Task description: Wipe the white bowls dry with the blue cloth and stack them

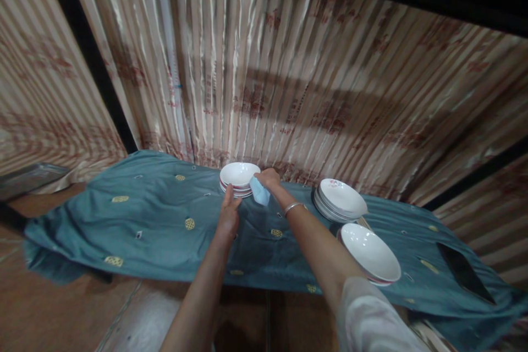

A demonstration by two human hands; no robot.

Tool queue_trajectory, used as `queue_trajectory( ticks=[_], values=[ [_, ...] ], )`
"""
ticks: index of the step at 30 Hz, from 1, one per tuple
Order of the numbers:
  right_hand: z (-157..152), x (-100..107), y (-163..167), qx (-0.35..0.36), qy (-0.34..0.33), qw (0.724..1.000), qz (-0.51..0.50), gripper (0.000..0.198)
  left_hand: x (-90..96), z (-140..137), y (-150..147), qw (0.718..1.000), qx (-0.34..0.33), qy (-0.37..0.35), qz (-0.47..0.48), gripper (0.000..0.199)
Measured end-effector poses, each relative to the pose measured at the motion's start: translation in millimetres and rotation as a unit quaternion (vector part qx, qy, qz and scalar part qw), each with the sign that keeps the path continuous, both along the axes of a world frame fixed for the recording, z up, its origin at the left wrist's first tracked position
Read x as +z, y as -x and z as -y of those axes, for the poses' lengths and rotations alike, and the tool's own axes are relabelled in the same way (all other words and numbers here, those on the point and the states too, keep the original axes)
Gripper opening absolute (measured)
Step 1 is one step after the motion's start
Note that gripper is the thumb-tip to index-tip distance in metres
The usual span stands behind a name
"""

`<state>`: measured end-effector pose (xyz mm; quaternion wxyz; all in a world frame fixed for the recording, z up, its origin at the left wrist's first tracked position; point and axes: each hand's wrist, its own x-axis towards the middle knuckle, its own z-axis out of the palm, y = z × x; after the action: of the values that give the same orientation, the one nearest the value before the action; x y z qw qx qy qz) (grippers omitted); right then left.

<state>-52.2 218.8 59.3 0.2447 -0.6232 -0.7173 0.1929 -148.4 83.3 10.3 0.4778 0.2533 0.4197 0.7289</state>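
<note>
A small stack of white bowls [240, 173] with reddish bands stands near the back edge of the cloth-covered table. At the front of this stack is my left hand [229, 214], its fingers stretched out against the lower bowls. My right hand [270, 177] is closed on a light blue cloth [259, 192], which hangs down beside the right side of the stack. A bracelet circles my right wrist. The fingertips of my right hand are partly hidden.
Farther right stand a stack of white dishes [342, 198] and a stack of larger white bowls [371, 252]. A dark flat object [465, 271] lies near the right end of the teal tablecloth [160, 236]. Behind hangs a patterned striped curtain [256, 66].
</note>
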Motion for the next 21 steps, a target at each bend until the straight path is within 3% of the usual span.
queue_trajectory(
  ticks=[6, 9, 13, 17, 21],
  values=[
    [15.9, 10.6, -8.6, -0.029, 0.003, 0.998, -0.054, 0.024, 14.1, 10.3, 0.5, 0.998, -0.01, -0.047, -0.037, 0.072],
    [28.9, 12.5, -20.3, -0.037, -0.017, 0.993, -0.106, 0.028, 24.8, 18.0, -0.1, 0.997, -0.012, -0.078, -0.007, 0.071],
    [56.6, 9.0, -46.5, -0.053, -0.038, 0.983, -0.172, 0.03, 32.5, 28.5, -8.4, 0.998, -0.008, -0.066, 0.019, 0.068],
    [95.4, -4.8, -81.8, -0.069, -0.042, 0.971, -0.224, 0.031, 27.3, 39.9, -26.4, 0.999, -0.012, -0.033, 0.033, 0.054],
    [133.6, -29.0, -117.2, -0.089, -0.026, 0.955, -0.282, 0.033, 10.1, 52.5, -47.4, 0.996, -0.053, -0.003, 0.068, 0.039]
  ],
)
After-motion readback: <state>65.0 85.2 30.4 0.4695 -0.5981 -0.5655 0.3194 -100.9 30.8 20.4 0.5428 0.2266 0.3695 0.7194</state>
